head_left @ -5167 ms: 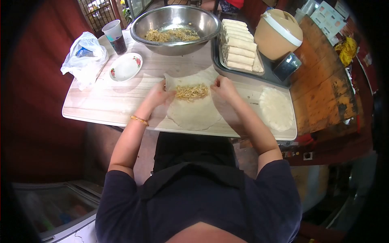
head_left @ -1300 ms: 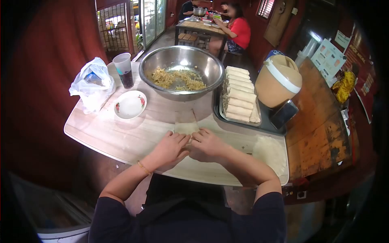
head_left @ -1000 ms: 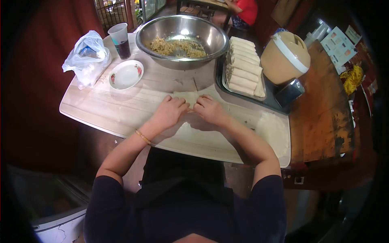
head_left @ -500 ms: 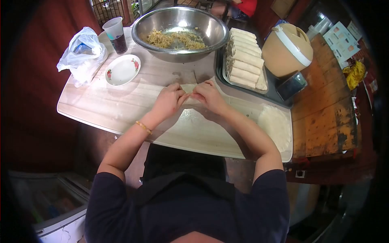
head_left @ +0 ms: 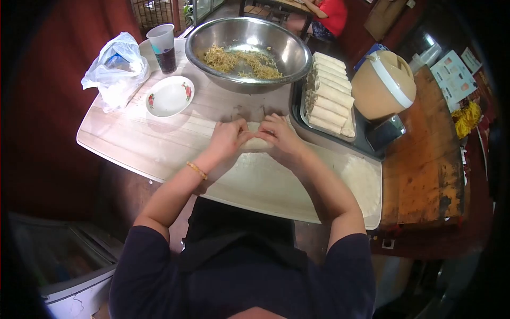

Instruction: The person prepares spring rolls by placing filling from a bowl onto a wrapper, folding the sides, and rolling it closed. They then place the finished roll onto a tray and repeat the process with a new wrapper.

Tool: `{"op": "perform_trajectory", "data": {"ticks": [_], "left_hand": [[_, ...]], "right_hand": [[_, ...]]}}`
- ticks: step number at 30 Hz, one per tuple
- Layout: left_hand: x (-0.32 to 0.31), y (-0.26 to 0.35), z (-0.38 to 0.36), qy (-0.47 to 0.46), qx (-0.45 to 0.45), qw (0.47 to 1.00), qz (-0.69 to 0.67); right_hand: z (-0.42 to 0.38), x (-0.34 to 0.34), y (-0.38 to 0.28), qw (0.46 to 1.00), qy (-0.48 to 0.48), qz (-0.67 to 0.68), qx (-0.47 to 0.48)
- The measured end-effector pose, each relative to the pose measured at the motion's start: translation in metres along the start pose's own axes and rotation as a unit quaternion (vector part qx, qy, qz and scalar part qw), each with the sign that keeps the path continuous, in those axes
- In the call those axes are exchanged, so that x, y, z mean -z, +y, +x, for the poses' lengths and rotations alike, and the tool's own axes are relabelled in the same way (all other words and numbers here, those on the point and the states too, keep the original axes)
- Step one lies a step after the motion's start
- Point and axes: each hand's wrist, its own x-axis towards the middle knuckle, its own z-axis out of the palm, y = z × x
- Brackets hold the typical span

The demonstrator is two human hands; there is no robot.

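Both my hands are closed around a pale spring roll (head_left: pixel 255 145) on the table, just in front of the metal bowl. My left hand (head_left: pixel 230 137) grips its left part, fingers curled over the top. On the right part, my right hand (head_left: pixel 280 134) presses with bent fingers and thumb. Part of the wrapper shows between and beyond the hands; the fingers hide the rest. A stack of flat round wrappers (head_left: pixel 361 183) lies at the table's right edge. Shredded filling (head_left: pixel 244 63) sits in the large metal bowl (head_left: pixel 212 80). Finished rolls (head_left: pixel 330 98) are piled on a metal tray.
A dark tray (head_left: pixel 319 136) bears the rolls and a phone-like dark object (head_left: pixel 387 133). Behind stands a tan cooler jug (head_left: pixel 382 87). Leftward are a floral dish (head_left: pixel 171 98), a cup of dark drink (head_left: pixel 163 50) and a plastic bag (head_left: pixel 117 69). A person in red (head_left: pixel 333 18) sits beyond.
The view has shifted, so the table appears slightly lower. More of the rolled wrapper now shows below my fingers, which remain on it.
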Motion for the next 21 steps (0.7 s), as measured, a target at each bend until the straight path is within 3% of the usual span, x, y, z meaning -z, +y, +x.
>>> {"op": "perform_trajectory", "data": {"ticks": [4,7,9,12,14,17,18,20,21], "left_hand": [[-0.004,-0.005,0.004,-0.005,-0.038,0.999,0.021],[-0.001,0.009,0.002,-0.003,-0.055,0.99,0.13],[-0.003,0.022,0.0,0.006,-0.171,0.945,0.28],[-0.022,0.02,-0.024,0.03,-0.228,0.921,0.314],[-0.015,0.038,-0.033,0.016,-0.209,0.931,0.3],[-0.015,0.043,-0.041,0.005,-0.181,0.941,0.285],[-0.014,0.043,-0.041,0.018,-0.187,0.939,0.288],[-0.012,0.047,-0.044,-0.007,-0.165,0.944,0.285],[-0.01,0.049,-0.044,-0.032,-0.147,0.948,0.282]], "right_hand": [[0.003,0.002,0.001,0.998,-0.056,-0.012,-0.022],[0.005,0.008,-0.014,0.997,-0.064,-0.006,-0.034],[0.004,0.013,-0.028,0.997,-0.07,-0.012,-0.035],[0.009,0.006,0.0,0.995,-0.081,-0.054,-0.024],[0.011,0.006,0.011,0.993,-0.091,-0.079,-0.023],[0.004,0.0,-0.004,0.99,0.039,-0.13,0.026],[0.002,-0.002,-0.012,0.991,0.036,-0.127,0.027],[-0.004,-0.005,-0.028,0.947,0.126,-0.284,0.079],[-0.01,-0.006,-0.039,0.948,0.126,-0.283,0.078]]}}
